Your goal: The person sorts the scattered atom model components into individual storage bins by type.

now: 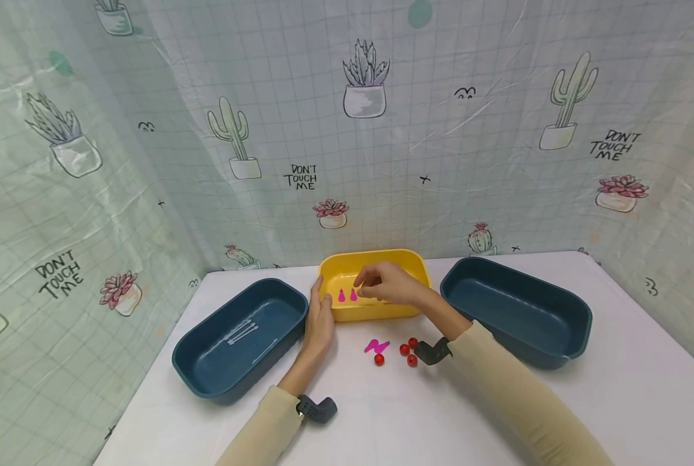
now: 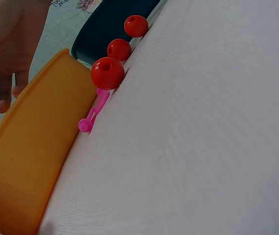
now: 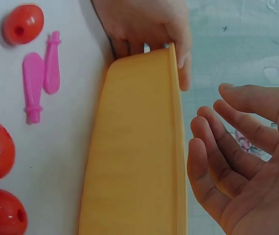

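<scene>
My left hand grips the left end of the yellow bin, its thumb at the rim and its fingers along the outside. My right hand hovers over the same bin; in the right wrist view its fingers are loosely bent with nothing visible between them. Inside the bin, close to those fingertips, are two small pink plastic pieces. Two more pink paddle-shaped pieces with collared necks lie on the table in front. Several red balls with holes lie near them.
A dark blue bin at the left holds several thin white sticks. Another dark blue bin stands at the right. Behind the white table hangs a curtain printed with cacti.
</scene>
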The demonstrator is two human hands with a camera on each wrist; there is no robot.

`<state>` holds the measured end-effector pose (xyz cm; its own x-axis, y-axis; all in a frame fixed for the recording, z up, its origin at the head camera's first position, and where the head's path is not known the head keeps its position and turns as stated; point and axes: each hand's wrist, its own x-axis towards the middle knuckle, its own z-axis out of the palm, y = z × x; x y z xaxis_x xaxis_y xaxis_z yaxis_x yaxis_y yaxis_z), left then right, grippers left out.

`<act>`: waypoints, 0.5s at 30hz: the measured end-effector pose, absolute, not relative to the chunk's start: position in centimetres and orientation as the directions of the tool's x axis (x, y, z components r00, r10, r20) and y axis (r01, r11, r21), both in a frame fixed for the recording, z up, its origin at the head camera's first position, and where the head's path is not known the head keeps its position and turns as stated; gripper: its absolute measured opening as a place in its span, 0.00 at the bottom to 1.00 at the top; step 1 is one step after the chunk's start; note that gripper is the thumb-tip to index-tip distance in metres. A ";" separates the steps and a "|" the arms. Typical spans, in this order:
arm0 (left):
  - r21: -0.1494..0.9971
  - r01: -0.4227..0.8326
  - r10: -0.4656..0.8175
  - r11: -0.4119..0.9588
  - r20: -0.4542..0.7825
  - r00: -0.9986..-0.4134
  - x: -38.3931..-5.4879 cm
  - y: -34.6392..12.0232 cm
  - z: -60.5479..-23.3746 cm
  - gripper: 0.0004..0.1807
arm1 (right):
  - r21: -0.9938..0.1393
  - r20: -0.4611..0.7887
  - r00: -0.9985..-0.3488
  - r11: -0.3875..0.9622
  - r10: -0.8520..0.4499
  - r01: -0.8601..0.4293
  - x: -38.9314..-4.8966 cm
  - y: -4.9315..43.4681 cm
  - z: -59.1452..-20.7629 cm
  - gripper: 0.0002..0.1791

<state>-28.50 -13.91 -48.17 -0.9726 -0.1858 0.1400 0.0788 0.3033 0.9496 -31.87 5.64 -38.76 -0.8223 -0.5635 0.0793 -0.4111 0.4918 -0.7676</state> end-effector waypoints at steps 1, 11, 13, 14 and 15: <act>0.949 0.077 -0.186 0.305 0.139 -0.973 -28.5 -13.9 -48.2 0.30 | -0.766 0.083 -0.821 0.490 -0.565 -0.415 -31.7 5.7 -38.8 0.12; 0.953 0.078 -0.180 0.294 0.136 -0.974 -28.5 -13.9 -48.1 0.30 | -0.735 0.141 -0.790 0.472 -0.596 -0.487 -30.2 6.8 -39.2 0.12; 0.951 0.083 -0.179 0.296 0.141 -0.974 -28.6 -13.9 -48.1 0.30 | -0.739 0.150 -0.781 0.455 -0.607 -0.496 -29.9 7.0 -39.3 0.12; 0.951 0.084 -0.179 0.299 0.142 -0.974 -28.5 -13.9 -48.2 0.30 | -0.744 0.155 -0.776 0.444 -0.612 -0.499 -29.7 7.1 -39.4 0.12; 0.950 0.086 -0.178 0.300 0.145 -0.973 -28.5 -13.9 -48.2 0.30 | -0.749 0.159 -0.771 0.434 -0.617 -0.501 -29.5 7.2 -39.4 0.11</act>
<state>-28.51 -13.93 -48.15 -0.9733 -0.1785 0.1446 0.0860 0.3002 0.9500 -29.54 7.17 -39.44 -0.7709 -0.6168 0.1589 -0.5013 0.4338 -0.7487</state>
